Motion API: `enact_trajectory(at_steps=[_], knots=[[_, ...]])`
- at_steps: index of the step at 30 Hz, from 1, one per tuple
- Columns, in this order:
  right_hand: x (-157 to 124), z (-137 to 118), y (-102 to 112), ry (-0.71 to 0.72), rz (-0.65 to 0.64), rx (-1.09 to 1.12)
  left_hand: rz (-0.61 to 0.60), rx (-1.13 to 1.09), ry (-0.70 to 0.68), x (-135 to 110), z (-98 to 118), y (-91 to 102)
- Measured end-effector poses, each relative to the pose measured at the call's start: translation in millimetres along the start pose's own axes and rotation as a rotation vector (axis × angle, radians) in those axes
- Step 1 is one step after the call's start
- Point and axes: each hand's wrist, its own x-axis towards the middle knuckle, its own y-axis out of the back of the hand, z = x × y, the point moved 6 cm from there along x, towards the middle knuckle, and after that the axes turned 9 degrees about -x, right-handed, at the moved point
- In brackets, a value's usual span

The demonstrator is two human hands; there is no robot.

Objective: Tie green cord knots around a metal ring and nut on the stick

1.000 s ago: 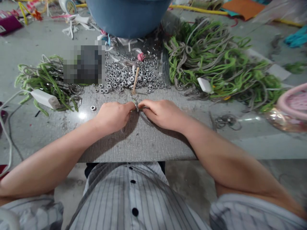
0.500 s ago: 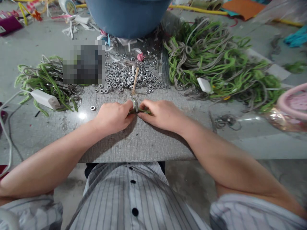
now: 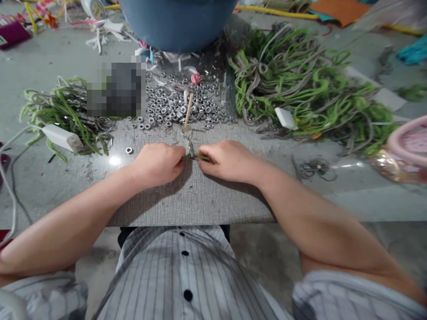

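My left hand (image 3: pixel 159 163) and my right hand (image 3: pixel 226 161) face each other over the table, with a small gap between them. Each is closed, pinching a green cord (image 3: pixel 203 157) that runs out on both sides of a small metal clasp (image 3: pixel 190 146). Above the clasp, a metal ring (image 3: pixel 187 132) lies around the foot of a thin wooden stick (image 3: pixel 188 111) that stands tilted. Most of the cord is hidden inside my fingers. Left of my left hand lies a single metal nut (image 3: pixel 129 150).
Behind my hands spreads a heap of metal nuts (image 3: pixel 160 106), below a blue basin (image 3: pixel 180 26). Green and grey cords (image 3: pixel 300 84) pile up at the right. A smaller cord bundle (image 3: pixel 63 106) lies left, beside a white charger (image 3: pixel 63 138). The table edge (image 3: pixel 193 224) runs near my body.
My hands have moved slightly apart, my right hand a little to the right. More of the clasp and cord between them now shows.
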Motion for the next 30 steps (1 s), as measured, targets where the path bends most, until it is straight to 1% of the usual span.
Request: enact_trajectory(at_steps=[4, 10, 16, 19, 21, 23, 25, 27, 30], knots=[[-1.0, -1.0, 0.3, 0.005, -0.005, -0.002, 0.001, 0.02, -0.022, -0.8, 1.0, 0.7], [-1.0, 0.0, 0.3, -0.048, 0.009, -0.035, 0.118, -0.043, -0.007, -3.0, -0.5, 4.6], [0.4, 11.3, 2.7, -0.128, 0.079, -0.073, 0.148, 0.024, 0.062, -0.5, -6.1, 3.6], [-0.4, 14.9, 6.6, -0.141, 0.174, -0.08, 0.18, -0.009, 0.075, -0.3, -7.5, 4.1], [-0.7, 17.4, 10.0, -0.137, 0.28, -0.067, 0.233, -0.05, 0.057, -0.4, -7.9, 5.5], [0.0, 21.4, 11.5, -0.135, 0.372, -0.055, 0.315, -0.058, 0.012, -0.4, -8.2, 7.5], [1.9, 25.7, 10.7, -0.126, 0.429, -0.053, 0.41, -0.036, -0.048, -0.7, -8.5, 9.2], [4.5, 29.3, 8.6, -0.114, 0.451, -0.054, 0.488, -0.028, -0.11, -1.2, -8.8, 9.7], [8.5, 33.4, 4.8, -0.108, 0.437, -0.059, 0.542, -0.045, -0.163, -1.3, -9.5, 9.4]])
